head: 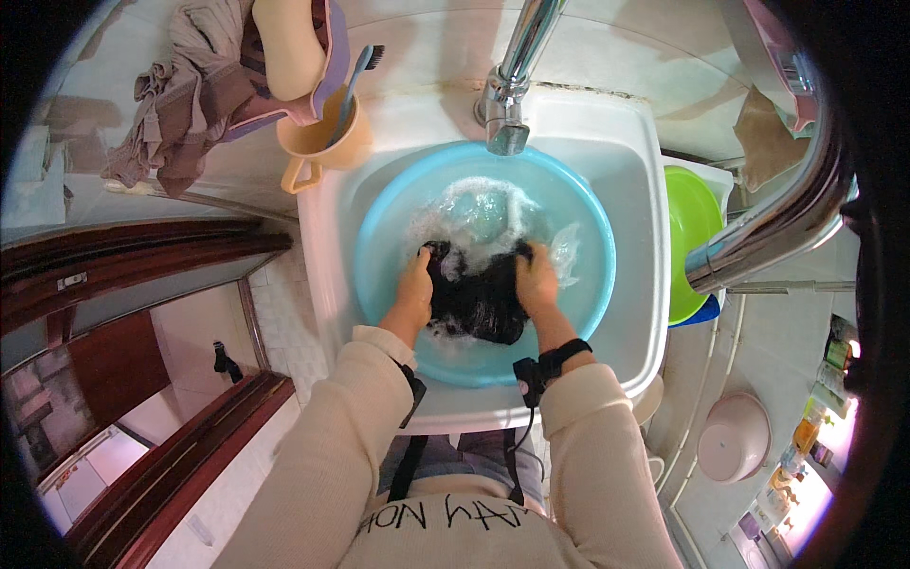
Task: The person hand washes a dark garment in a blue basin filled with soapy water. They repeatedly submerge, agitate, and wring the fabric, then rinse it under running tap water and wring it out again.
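Observation:
A light-blue plastic basin (pixel 603 306) of soapy water sits in a white sink (pixel 643 213). Both hands are inside its rim, gripping a black cloth item (pixel 476 295) that lies partly in the water. My left hand (pixel 414 288) pinches its left upper edge, and my right hand (pixel 537 281) holds the right upper edge. White suds (pixel 490 186) float beyond the cloth. A clear crinkled piece of plastic or film (pixel 566 254) is in the water just right of my right hand. The cloth's lower folds are wet; its exact kind cannot be told.
A chrome faucet (pixel 506 135) overhangs the basin's far rim. On the sink's back left corner stands an orange mug (pixel 306 142) with a toothbrush (pixel 348 96). A green basin (pixel 686 213) and a thick chrome pipe (pixel 768 220) are at the right. Grey-brown cloths (pixel 192 92) hang upper left.

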